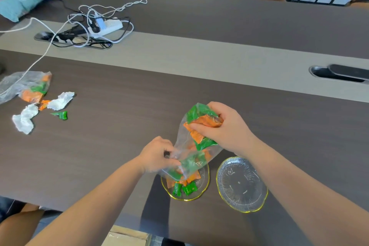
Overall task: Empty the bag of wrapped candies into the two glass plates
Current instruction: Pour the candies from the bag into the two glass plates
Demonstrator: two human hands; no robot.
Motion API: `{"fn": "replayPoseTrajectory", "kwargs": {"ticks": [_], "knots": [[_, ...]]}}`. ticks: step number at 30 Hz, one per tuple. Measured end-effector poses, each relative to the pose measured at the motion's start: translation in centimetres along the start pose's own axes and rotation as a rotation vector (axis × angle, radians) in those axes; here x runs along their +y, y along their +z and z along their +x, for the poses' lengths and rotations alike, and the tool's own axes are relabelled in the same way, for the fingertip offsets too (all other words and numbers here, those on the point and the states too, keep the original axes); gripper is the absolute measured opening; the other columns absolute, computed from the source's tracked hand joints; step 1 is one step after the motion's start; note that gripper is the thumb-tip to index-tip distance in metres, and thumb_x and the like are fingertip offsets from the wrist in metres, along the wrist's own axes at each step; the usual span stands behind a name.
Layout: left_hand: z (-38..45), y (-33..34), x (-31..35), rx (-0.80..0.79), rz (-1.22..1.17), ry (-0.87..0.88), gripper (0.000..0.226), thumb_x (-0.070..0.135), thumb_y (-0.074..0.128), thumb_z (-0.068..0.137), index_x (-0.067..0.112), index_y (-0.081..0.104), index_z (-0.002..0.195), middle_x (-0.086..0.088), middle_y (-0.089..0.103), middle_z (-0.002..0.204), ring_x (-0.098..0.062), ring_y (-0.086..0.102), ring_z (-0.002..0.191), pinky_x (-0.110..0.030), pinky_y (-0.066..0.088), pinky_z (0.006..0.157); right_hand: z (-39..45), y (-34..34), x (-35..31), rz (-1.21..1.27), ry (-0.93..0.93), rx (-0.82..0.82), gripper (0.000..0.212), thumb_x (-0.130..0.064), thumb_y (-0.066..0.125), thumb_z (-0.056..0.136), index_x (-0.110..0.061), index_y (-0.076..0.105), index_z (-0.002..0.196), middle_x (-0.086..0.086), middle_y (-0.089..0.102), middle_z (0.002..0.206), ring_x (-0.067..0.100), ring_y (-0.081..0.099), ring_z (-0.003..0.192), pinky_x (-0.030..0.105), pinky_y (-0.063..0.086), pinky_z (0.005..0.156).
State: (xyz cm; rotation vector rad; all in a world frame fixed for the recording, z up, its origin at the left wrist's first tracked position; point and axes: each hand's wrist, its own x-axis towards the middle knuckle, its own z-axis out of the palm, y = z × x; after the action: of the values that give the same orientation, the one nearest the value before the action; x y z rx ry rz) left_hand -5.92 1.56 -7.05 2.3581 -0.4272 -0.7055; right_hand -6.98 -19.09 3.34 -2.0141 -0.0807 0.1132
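A clear plastic bag (191,146) of green and orange wrapped candies hangs tilted, mouth down, over the left glass plate (205,182). My right hand (223,128) grips the bag's raised bottom end. My left hand (157,155) pinches the bag's edge near its mouth. Several green and orange candies (184,186) lie in the left plate. The right glass plate (241,184), gold-rimmed like the other, holds nothing and sits partly under my right forearm.
A second bag of candies (26,87) lies at the far left with crumpled white wrappers (60,101) and a loose green candy (61,115). A power strip with tangled cables (103,26) sits further back. Brown chairs line the far side.
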Motion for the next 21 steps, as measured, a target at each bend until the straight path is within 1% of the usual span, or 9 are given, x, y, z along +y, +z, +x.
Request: {"fn": "replayPoseTrajectory", "kwargs": {"ticks": [1, 3, 6, 8, 11, 14, 17, 19, 21], "knots": [[0.0, 0.2, -0.2, -0.008, 0.048, 0.006, 0.058, 0.063, 0.055, 0.054, 0.015, 0.075, 0.079, 0.007, 0.063, 0.081, -0.02, 0.056, 0.087, -0.004, 0.023, 0.081, 0.0, 0.1, -0.1, -0.005, 0.001, -0.01, 0.03, -0.022, 0.081, 0.072, -0.002, 0.058, 0.078, 0.006, 0.055, 0.067, 0.005, 0.047, 0.06, 0.019, 0.042, 0.058], [-0.1, 0.5, -0.5, 0.015, 0.05, 0.003, 0.052, 0.063, 0.056, 0.054, 0.024, 0.076, 0.081, 0.019, 0.058, 0.091, -0.021, 0.053, 0.099, -0.012, 0.028, 0.088, 0.0, 0.0, -0.1, 0.014, 0.01, -0.002, 0.031, -0.023, 0.081, 0.072, -0.002, 0.06, 0.081, 0.011, 0.059, 0.071, 0.008, 0.051, 0.064, 0.026, 0.045, 0.06], [-0.5, 0.2, -0.1, 0.046, -0.068, 0.012, 0.025, 0.054, 0.063, 0.056, 0.055, 0.068, 0.08, 0.034, 0.051, 0.101, 0.004, 0.049, 0.105, -0.009, 0.029, 0.097, -0.2, -0.2, -0.4, 0.056, 0.017, -0.004, 0.033, -0.023, 0.081, 0.071, -0.001, 0.061, 0.084, 0.02, 0.063, 0.08, 0.012, 0.054, 0.066, 0.03, 0.048, 0.062], [-0.6, 0.0, 0.3, -0.001, -0.17, 0.06, 0.03, 0.038, 0.072, 0.062, 0.044, 0.07, 0.091, 0.03, 0.061, 0.1, 0.013, 0.054, 0.098, -0.002, 0.034, 0.092, -0.5, 0.1, -0.8, 0.059, 0.012, -0.033, 0.031, -0.022, 0.082, 0.072, -0.002, 0.061, 0.082, 0.016, 0.06, 0.075, 0.009, 0.052, 0.064, 0.025, 0.046, 0.06], [-0.5, 0.1, 0.4, -0.021, -0.298, 0.033, 0.025, 0.015, 0.076, 0.067, 0.01, 0.076, 0.092, 0.005, 0.07, 0.096, -0.002, 0.064, 0.095, -0.022, 0.05, 0.089, -0.6, 0.6, -1.4, 0.063, -0.01, -0.051, 0.033, -0.024, 0.081, 0.072, -0.001, 0.061, 0.084, 0.021, 0.061, 0.08, 0.013, 0.053, 0.066, 0.033, 0.048, 0.062], [-0.5, 0.0, 0.4, 0.022, -0.354, 0.004, 0.018, 0.018, 0.073, 0.068, 0.009, 0.078, 0.084, -0.007, 0.072, 0.102, -0.017, 0.066, 0.098, -0.029, 0.052, 0.092, -0.2, 0.6, -1.3, 0.106, -0.006, -0.033, 0.035, -0.023, 0.081, 0.072, 0.001, 0.06, 0.086, 0.025, 0.061, 0.085, 0.016, 0.054, 0.068, 0.037, 0.05, 0.065], [-0.3, 0.0, 0.1, 0.023, -0.386, -0.044, 0.019, 0.01, 0.074, 0.075, 0.002, 0.076, 0.092, -0.013, 0.073, 0.103, -0.017, 0.068, 0.095, -0.029, 0.052, 0.091, 0.3, 0.4, -0.5, 0.194, 0.027, 0.005, 0.033, -0.02, 0.082, 0.07, 0.001, 0.061, 0.085, 0.027, 0.061, 0.084, 0.017, 0.055, 0.069, 0.04, 0.053, 0.068], [-0.1, 0.0, 0.2, 0.008, -0.395, -0.087, 0.017, 0.009, 0.071, 0.078, -0.002, 0.076, 0.09, -0.012, 0.073, 0.09, -0.012, 0.065, 0.086, -0.026, 0.052, 0.084, 0.6, 0.0, 0.2, 0.272, 0.079, 0.026, 0.031, -0.016, 0.082, 0.07, 0.001, 0.062, 0.088, 0.022, 0.063, 0.081, 0.017, 0.059, 0.071, 0.043, 0.055, 0.071], [0.0, -0.1, 0.7, -0.002, -0.41, -0.125, 0.008, 0.009, 0.07, 0.079, 0.006, 0.077, 0.077, -0.002, 0.072, 0.07, -0.003, 0.064, 0.071, -0.017, 0.052, 0.071, 0.8, -0.6, 0.9, 0.354, 0.121, 0.048, 0.03, -0.012, 0.082, 0.07, 0.0, 0.063, 0.09, 0.011, 0.064, 0.079, 0.016, 0.062, 0.071, 0.04, 0.056, 0.071]]}}
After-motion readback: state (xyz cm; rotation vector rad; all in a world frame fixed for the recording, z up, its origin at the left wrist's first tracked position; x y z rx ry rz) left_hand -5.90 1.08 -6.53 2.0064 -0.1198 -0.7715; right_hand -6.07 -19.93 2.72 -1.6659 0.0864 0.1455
